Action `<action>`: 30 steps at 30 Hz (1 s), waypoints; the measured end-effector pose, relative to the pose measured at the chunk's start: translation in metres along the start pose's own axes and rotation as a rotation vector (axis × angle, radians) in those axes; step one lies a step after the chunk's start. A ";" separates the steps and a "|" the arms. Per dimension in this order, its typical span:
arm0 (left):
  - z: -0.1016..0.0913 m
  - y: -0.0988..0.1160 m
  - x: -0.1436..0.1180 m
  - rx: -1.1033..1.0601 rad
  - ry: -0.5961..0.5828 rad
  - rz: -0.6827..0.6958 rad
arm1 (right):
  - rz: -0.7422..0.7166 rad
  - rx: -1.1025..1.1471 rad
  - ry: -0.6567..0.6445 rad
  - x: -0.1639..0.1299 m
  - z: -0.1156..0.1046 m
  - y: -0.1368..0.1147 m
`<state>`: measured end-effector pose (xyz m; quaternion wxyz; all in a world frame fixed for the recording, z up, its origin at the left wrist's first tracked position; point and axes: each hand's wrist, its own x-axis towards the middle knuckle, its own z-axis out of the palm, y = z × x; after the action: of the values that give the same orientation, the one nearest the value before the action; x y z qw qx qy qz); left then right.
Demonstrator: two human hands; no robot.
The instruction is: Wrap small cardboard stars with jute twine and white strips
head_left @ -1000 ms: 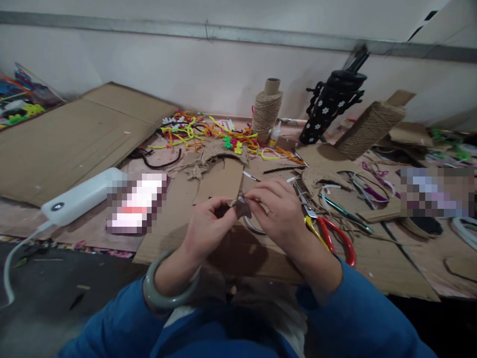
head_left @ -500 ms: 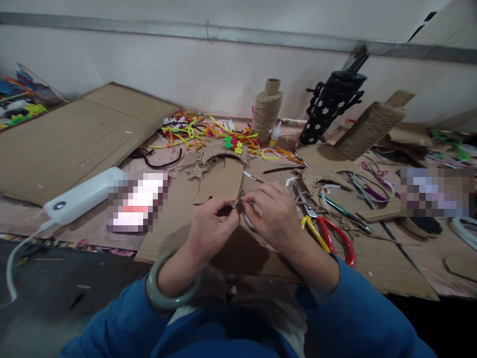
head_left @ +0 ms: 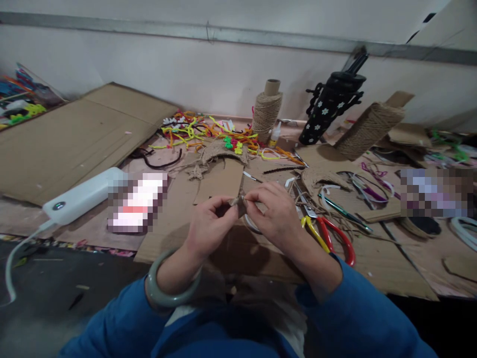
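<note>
My left hand (head_left: 210, 226) and my right hand (head_left: 274, 216) meet over the cardboard sheet (head_left: 208, 243) at the table's front. Between their fingertips they pinch a small brown cardboard piece (head_left: 238, 203) wrapped with jute twine. Most of the piece is hidden by my fingers. A grey-green bangle (head_left: 167, 293) sits on my left wrist, and both arms wear blue sleeves. Red and yellow scissors (head_left: 330, 236) lie just right of my right hand.
Two jute twine spools (head_left: 266, 112) (head_left: 368, 129) stand at the back, with a black flowered bottle (head_left: 330, 107) between them. Coloured pipe cleaners (head_left: 208, 132) lie behind. A white power bank (head_left: 82, 196) with cable lies left, a large cardboard sheet (head_left: 70, 139) beyond it.
My hands stayed in place; the fingers shifted slightly on the small piece, which looks more covered than one second ago.
</note>
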<state>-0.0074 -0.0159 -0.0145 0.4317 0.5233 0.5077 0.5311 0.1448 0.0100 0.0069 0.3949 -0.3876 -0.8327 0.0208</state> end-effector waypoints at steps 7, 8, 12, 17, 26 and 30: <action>0.002 0.001 0.001 -0.223 -0.031 -0.068 | -0.011 -0.014 -0.040 -0.001 0.001 0.001; 0.002 0.001 0.002 -0.234 -0.011 -0.091 | -0.019 -0.020 -0.047 -0.001 0.001 0.001; 0.004 0.001 0.004 -0.195 0.033 -0.117 | -0.052 -0.042 -0.063 -0.001 0.001 0.001; 0.004 0.001 0.005 -0.141 0.077 -0.093 | -0.058 -0.055 -0.066 -0.002 0.001 0.000; 0.004 0.005 0.005 -0.177 0.100 -0.115 | -0.029 -0.044 -0.043 -0.001 0.002 -0.001; 0.004 0.005 0.005 -0.190 0.115 -0.110 | -0.024 -0.053 -0.036 -0.001 0.002 -0.001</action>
<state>-0.0031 -0.0114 -0.0089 0.4779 0.4202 0.5070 0.5814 0.1433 0.0095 0.0049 0.3698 -0.3875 -0.8445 0.0010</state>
